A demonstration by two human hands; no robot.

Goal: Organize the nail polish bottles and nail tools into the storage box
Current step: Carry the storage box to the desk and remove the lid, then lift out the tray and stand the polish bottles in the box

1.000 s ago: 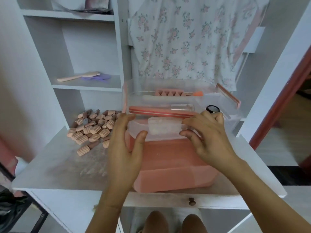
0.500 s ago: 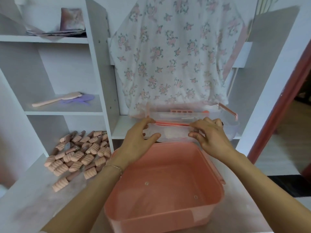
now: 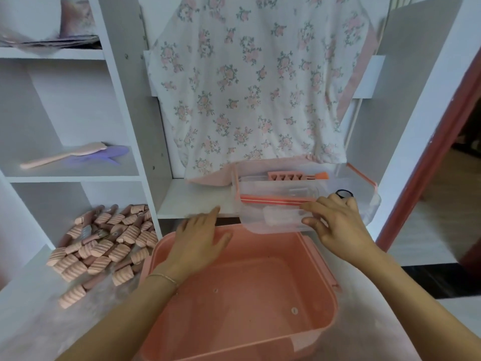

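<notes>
Writing: none can be read on any item.
Box [image 3: 242, 303]: pink plastic, open, on the white desk [image 3: 39, 308], nearest the camera.
Tray [image 3: 299, 201]: clear, on the shelf just behind the box; pink tools inside.
Bottles [image 3: 104, 243]: pile of ridged pink caps, left of the box.
Right hand [image 3: 335, 225]: fingers curled on the tray's near edge.
Left hand [image 3: 200, 238]: fingers straight, spread over the box's far rim.

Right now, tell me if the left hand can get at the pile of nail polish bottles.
Probably yes: the left hand is open over the pink box rim, and nothing stands between it and the bottles.
</notes>
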